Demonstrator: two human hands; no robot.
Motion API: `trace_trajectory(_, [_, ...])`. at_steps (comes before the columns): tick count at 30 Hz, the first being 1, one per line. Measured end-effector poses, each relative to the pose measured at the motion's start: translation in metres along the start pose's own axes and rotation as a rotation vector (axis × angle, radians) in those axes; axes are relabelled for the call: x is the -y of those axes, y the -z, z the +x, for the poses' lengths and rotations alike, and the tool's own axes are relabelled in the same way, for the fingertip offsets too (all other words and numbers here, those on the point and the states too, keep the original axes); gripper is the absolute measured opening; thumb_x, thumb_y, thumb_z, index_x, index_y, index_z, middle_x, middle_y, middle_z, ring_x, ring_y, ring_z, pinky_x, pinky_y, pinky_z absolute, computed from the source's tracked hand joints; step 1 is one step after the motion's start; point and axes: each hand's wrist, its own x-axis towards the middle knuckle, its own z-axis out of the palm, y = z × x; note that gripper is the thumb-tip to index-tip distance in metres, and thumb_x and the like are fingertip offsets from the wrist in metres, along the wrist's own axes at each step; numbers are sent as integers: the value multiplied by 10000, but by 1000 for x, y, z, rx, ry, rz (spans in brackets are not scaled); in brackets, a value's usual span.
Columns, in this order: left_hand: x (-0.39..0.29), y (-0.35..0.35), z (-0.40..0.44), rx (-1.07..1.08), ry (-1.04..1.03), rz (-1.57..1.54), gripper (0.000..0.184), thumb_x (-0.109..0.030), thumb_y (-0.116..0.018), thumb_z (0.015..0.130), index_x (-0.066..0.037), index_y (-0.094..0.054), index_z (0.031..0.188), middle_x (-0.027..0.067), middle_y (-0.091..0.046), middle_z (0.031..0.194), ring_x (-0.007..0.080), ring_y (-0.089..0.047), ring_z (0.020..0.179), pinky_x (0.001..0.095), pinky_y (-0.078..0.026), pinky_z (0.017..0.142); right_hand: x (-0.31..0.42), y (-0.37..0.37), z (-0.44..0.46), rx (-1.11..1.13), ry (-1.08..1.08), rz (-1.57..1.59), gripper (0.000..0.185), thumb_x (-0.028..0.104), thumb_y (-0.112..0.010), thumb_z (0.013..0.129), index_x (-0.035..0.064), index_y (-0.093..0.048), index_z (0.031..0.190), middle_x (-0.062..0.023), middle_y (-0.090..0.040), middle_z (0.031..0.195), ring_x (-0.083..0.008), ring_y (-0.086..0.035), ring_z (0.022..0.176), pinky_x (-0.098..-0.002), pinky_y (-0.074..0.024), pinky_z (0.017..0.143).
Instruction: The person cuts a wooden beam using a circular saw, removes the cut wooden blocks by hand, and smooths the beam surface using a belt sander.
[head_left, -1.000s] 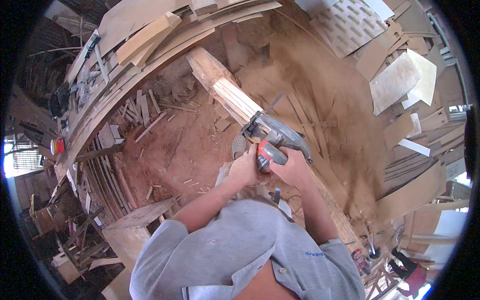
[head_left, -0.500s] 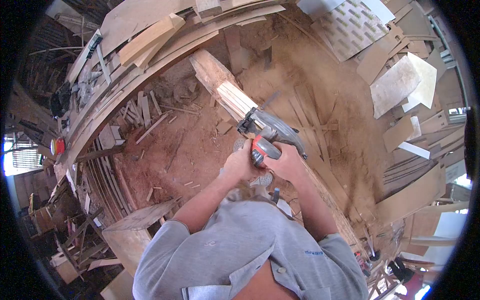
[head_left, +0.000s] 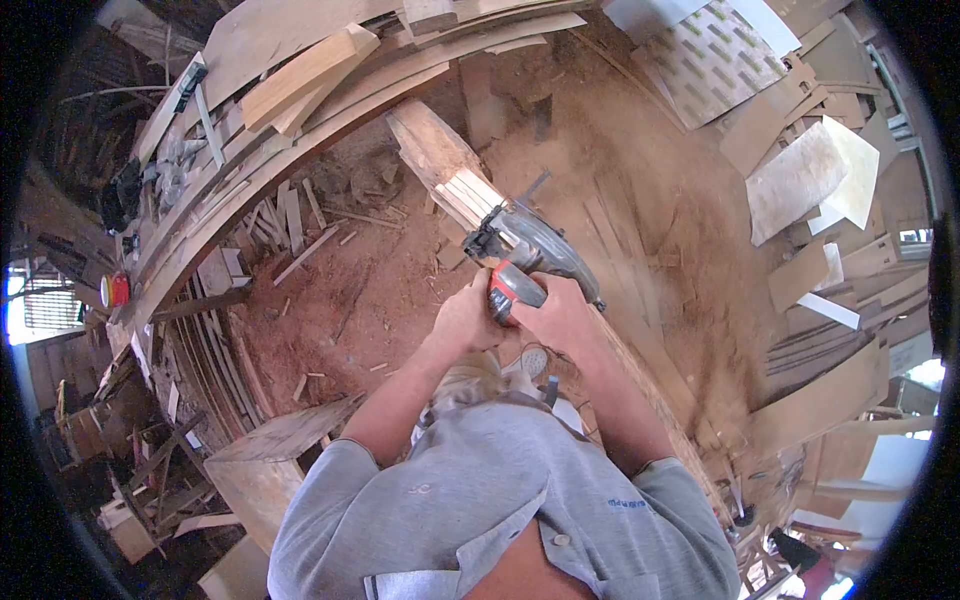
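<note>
A circular saw (head_left: pixel 548 243) with a grey guard and a red and black body rests on a long wooden board (head_left: pixel 432 145). The board runs diagonally from upper left to lower right, with pale strips showing just ahead of the saw's base. My left hand (head_left: pixel 466 314) is closed against the left side of the saw's red and black grip, its fingertips partly hidden. Wrapped round the grip from the other side is my right hand (head_left: pixel 556 316). The saw's blade is mostly hidden by its guard.
Sawdust and offcuts (head_left: pixel 290 215) litter the ground on the left. Curved stacked boards (head_left: pixel 250 165) bear a thick timber piece (head_left: pixel 305 80) at upper left. A patterned panel (head_left: pixel 710 65) and white sheets (head_left: pixel 805 180) lie at right. A wooden box (head_left: pixel 265 450) stands by my left elbow.
Both hands and the saw have moved a little forward and left along the board. Less of the pale strips shows ahead of the saw.
</note>
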Motion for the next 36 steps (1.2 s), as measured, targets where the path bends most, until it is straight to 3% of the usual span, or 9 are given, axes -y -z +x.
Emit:
trace_trajectory(4, [0,11,4,-14,36,-29,1004,-490,-1015,621,-92,-483,1375,244,-760,1217,465,-731,1136,554,-607,923,7,-2,11,34,15,5,499,328,-783,784,-27,-793,1136,-290,-778,1023,-447,-765,983,-497,-601,899])
trace_trajectory(7, [7,19,9,-5,-3,-21,1000,-500,-974,674,-71,-454,1413,267,-751,1223,461,-732,1146,549,-606,949,15,-3,19,37,18,14,503,310,-772,781,-36,-784,1145,-296,-774,1020,-441,-766,978,-485,-597,902])
trace_trajectory(12, [19,37,18,-43,-20,-34,1059,-506,-998,642,-92,-458,1454,261,-753,1231,459,-728,1158,544,-602,964,22,-13,39,41,20,31,487,277,-756,772,-42,-774,1139,-298,-765,1000,-433,-763,953,-469,-590,887])
trace_trajectory(18, [32,58,32,-33,17,-18,1106,-476,-997,635,-95,-447,1515,246,-759,1232,457,-730,1153,542,-603,963,33,-24,63,66,34,45,488,287,-757,779,-50,-775,1132,-294,-771,995,-420,-771,948,-465,-591,879])
trace_trajectory(21, [39,65,36,-56,7,-29,1090,-455,-990,639,-94,-454,1516,246,-759,1228,454,-730,1151,540,-604,960,34,-29,74,81,60,73,546,355,-765,794,-47,-784,1163,-303,-777,1016,-439,-774,979,-485,-600,917])
trace_trajectory(30, [49,98,55,3,90,-104,961,-420,-986,640,-72,-518,1405,251,-761,1214,447,-735,1140,537,-602,950,56,-40,102,68,94,104,446,335,-755,822,-40,-780,1063,-304,-757,927,-458,-761,904,-505,-596,845])
trace_trajectory(36, [57,113,60,-16,71,-158,1088,-433,-997,634,-96,-468,1523,241,-786,1124,436,-768,1066,520,-623,889,60,-51,119,67,102,108,427,346,-759,820,-41,-767,999,-299,-747,891,-482,-742,878,-522,-593,828])
